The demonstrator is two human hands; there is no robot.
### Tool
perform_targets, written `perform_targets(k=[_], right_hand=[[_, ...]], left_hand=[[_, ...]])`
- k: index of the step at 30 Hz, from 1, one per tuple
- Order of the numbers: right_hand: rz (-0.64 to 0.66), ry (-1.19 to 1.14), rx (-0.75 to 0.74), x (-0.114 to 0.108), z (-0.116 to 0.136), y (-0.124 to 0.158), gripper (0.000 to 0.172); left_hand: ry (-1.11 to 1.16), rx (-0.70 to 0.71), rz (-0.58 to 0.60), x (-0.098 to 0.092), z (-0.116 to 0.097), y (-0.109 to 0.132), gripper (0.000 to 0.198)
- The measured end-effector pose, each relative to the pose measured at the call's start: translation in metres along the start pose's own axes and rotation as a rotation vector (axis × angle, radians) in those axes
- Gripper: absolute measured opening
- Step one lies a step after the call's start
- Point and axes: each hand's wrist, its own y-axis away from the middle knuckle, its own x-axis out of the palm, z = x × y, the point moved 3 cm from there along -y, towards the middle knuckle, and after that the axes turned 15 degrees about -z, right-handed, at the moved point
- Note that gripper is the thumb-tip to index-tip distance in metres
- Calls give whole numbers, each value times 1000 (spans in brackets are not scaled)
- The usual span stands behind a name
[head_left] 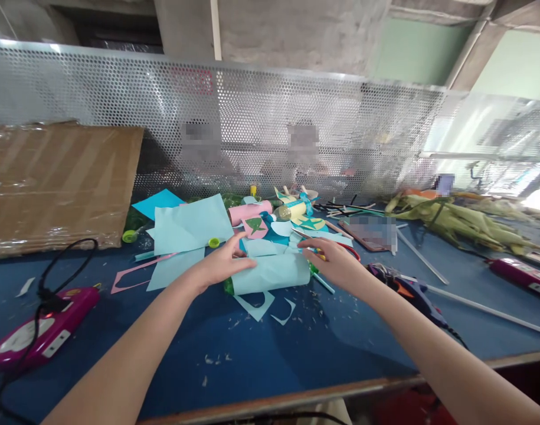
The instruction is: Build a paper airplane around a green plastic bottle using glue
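A green plastic bottle wrapped in light-blue paper (274,274) lies sideways before me on the blue table. At its left end is my left hand (225,260), open, with the thumb stretched over the paper's upper edge and the index finger apart from it. My right hand (334,262) is at the other end, its fingers loosely spread near the paper's top right edge. Scissors with a red handle (353,252) lie partly hidden behind that hand. Cut paper scraps (257,308) rest just in front of the bottle. Some fingertips are hidden.
Light-blue sheets (192,224) and a pink roll (251,211) lie behind. Glue gun (411,295), phone (369,234) and corn husks (455,221) are at right. A purple power strip (43,327) and cardboard (61,189) are left; a perforated metal screen (261,118) stands behind.
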Motion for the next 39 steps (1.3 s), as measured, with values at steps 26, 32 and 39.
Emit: perform_targets(k=[26,32,39], right_hand=[[290,-128,139,49,21,-43,30],[37,34,99,9,18,-56,40],[-274,302,128,-31,-2,-65,21]], left_hand=[[195,-113,-261,15,15,-8,49],[200,-125,-278,14,13,-8,50],[151,-190,-283,1,10,-10,46]])
